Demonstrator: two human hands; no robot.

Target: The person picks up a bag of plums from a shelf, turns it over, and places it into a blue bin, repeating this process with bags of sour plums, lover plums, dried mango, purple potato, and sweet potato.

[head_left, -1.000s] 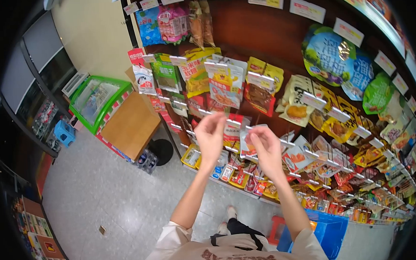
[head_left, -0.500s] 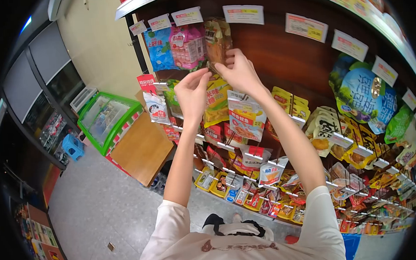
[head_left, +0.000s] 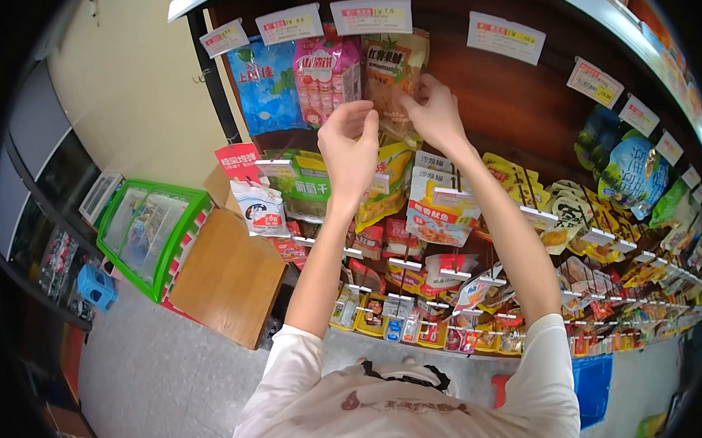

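Note:
Both my hands are raised to the top row of a snack display wall. My left hand (head_left: 351,145) pinches the lower left edge of a clear orange-brown snack packet (head_left: 395,68) hanging from a peg. My right hand (head_left: 434,112) grips the same packet's lower right side. A pink packet (head_left: 325,67) hangs just left of it, and a blue packet (head_left: 263,82) further left. White price tags (head_left: 371,16) line the row above.
Many more hanging packets fill the pegs below and to the right, including yellow (head_left: 388,182) and green ones (head_left: 302,186). A green-rimmed freezer chest (head_left: 144,232) and a wooden table (head_left: 228,279) stand at left. A blue crate (head_left: 592,385) sits on the tiled floor at right.
My hands rose from the middle pegs to the top row, then closed on the orange-brown packet. The view tilted upward and closer to the wall.

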